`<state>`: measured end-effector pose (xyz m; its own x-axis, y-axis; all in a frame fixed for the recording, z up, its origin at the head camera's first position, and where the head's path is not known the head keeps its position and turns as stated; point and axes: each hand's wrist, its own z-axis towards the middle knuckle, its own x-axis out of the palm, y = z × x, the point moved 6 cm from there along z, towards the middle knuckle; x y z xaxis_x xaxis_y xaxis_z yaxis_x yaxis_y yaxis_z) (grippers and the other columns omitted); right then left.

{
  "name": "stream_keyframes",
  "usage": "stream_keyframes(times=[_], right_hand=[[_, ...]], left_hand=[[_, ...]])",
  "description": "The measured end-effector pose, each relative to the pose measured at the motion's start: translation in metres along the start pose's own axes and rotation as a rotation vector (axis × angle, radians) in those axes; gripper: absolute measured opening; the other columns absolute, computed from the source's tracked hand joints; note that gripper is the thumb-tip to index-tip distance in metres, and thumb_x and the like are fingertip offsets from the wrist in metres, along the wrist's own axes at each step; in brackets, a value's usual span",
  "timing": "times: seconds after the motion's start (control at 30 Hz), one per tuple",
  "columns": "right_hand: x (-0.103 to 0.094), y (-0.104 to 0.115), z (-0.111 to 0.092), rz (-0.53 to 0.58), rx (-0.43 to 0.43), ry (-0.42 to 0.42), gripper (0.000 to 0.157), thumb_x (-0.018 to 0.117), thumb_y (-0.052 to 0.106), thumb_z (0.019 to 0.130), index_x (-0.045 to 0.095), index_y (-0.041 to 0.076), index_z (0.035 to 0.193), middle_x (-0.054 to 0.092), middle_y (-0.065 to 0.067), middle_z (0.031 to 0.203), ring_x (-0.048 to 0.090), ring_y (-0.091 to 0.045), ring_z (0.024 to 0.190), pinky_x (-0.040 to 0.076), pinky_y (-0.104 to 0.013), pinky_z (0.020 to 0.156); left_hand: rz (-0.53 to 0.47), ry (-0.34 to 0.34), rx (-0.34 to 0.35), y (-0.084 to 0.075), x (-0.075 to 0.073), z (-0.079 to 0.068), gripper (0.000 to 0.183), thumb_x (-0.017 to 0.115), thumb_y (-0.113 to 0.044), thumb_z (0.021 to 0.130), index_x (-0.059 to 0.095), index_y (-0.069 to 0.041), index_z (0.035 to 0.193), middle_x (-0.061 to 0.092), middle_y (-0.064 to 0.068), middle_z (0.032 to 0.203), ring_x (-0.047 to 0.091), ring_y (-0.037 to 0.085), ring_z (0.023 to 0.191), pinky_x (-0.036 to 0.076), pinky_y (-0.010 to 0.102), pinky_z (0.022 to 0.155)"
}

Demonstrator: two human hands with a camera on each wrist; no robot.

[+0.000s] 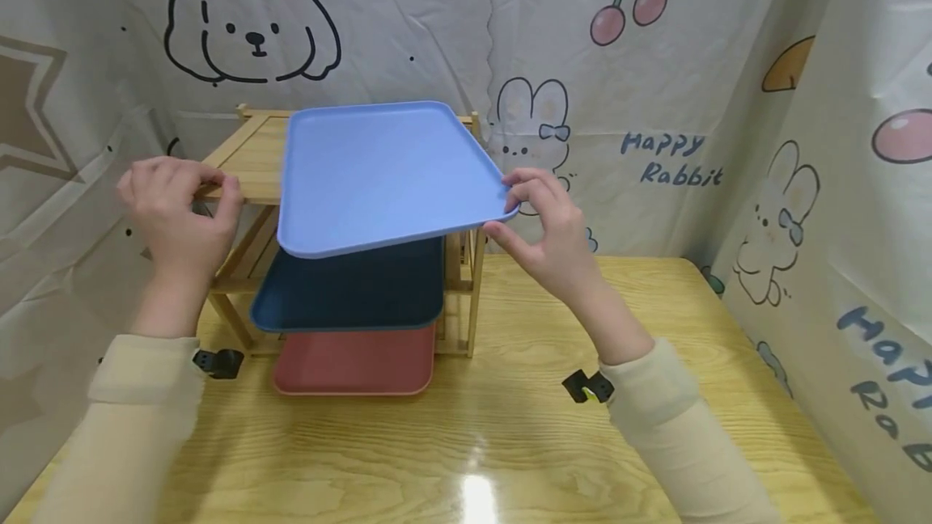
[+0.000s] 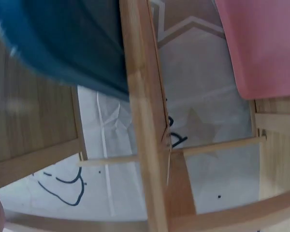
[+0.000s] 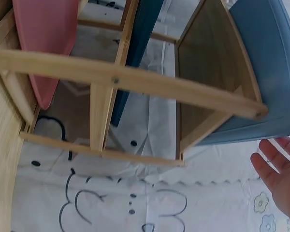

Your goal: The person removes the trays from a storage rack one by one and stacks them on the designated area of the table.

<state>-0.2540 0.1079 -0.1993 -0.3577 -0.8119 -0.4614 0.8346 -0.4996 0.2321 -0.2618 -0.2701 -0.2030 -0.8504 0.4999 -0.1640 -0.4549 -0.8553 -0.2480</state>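
Note:
A light blue tray [image 1: 393, 176] sits over the top of a wooden rack [image 1: 251, 148], its front edge slanting up to the right. My right hand [image 1: 546, 229] pinches the tray's front right corner, fingers on top and thumb by the front rim. At the rack's front left corner, my left hand [image 1: 178, 204] grips the edge of the top board, apart from the tray. A dark blue tray [image 1: 357, 285] lies on the middle level, and a pink-red tray [image 1: 357, 362] on the lowest. In the right wrist view the light blue tray's underside [image 3: 275, 72] overhangs the top board.
The rack stands on a wood-grain table [image 1: 568, 427] near its back left. Printed cloth [image 1: 437, 31] hangs behind and along both sides. The table reaches forward and to the right of the rack.

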Motion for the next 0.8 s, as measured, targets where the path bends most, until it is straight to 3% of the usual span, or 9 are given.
stream_keyframes(times=[0.2, 0.3, 0.43, 0.7, 0.8], right_hand=[[-0.011, -0.018, -0.005, 0.018, 0.017, -0.001, 0.051, 0.053, 0.052, 0.080, 0.050, 0.001, 0.086, 0.056, -0.010, 0.114, 0.051, -0.020, 0.107, 0.043, -0.032, 0.084], [-0.017, -0.026, -0.007, 0.036, 0.030, -0.003, 0.053, 0.053, 0.052, 0.080, 0.050, 0.000, 0.089, 0.055, -0.012, 0.116, 0.052, -0.022, 0.106, 0.045, -0.037, 0.082], [-0.027, -0.026, -0.009, 0.057, 0.079, -0.019, 0.052, 0.054, 0.048, 0.082, 0.050, -0.003, 0.093, 0.053, -0.018, 0.117, 0.051, -0.029, 0.108, 0.043, -0.045, 0.084], [-0.039, -0.019, -0.014, 0.064, 0.316, -0.023, 0.053, 0.049, 0.046, 0.086, 0.047, 0.002, 0.114, 0.049, -0.015, 0.122, 0.047, -0.030, 0.112, 0.036, -0.051, 0.092], [-0.039, -0.012, -0.016, 0.127, 0.415, -0.052, 0.053, 0.050, 0.040, 0.087, 0.040, 0.003, 0.124, 0.045, -0.016, 0.126, 0.047, -0.031, 0.112, 0.036, -0.050, 0.093]], left_hand=[[-0.024, 0.019, 0.033, -0.001, 0.004, -0.004, 0.050, 0.059, -0.048, 0.072, 0.062, 0.001, 0.073, 0.061, 0.016, 0.078, 0.045, 0.035, 0.084, 0.017, 0.034, 0.092], [-0.020, 0.032, 0.042, 0.000, 0.004, -0.005, 0.061, 0.060, -0.061, 0.067, 0.062, 0.000, 0.075, 0.062, 0.016, 0.079, 0.046, 0.035, 0.085, 0.016, 0.035, 0.093], [-0.001, 0.053, 0.053, -0.001, 0.004, -0.006, 0.067, 0.061, -0.066, 0.063, 0.062, 0.000, 0.077, 0.062, 0.016, 0.080, 0.045, 0.035, 0.087, 0.017, 0.038, 0.092], [0.060, 0.113, 0.102, -0.008, 0.006, -0.007, 0.065, 0.059, -0.062, 0.067, 0.059, 0.002, 0.080, 0.058, 0.017, 0.079, 0.047, 0.037, 0.088, 0.025, 0.047, 0.089], [0.082, 0.133, 0.127, -0.011, 0.007, -0.006, 0.066, 0.057, -0.063, 0.069, 0.058, 0.002, 0.081, 0.057, 0.018, 0.080, 0.047, 0.038, 0.088, 0.028, 0.050, 0.085]])
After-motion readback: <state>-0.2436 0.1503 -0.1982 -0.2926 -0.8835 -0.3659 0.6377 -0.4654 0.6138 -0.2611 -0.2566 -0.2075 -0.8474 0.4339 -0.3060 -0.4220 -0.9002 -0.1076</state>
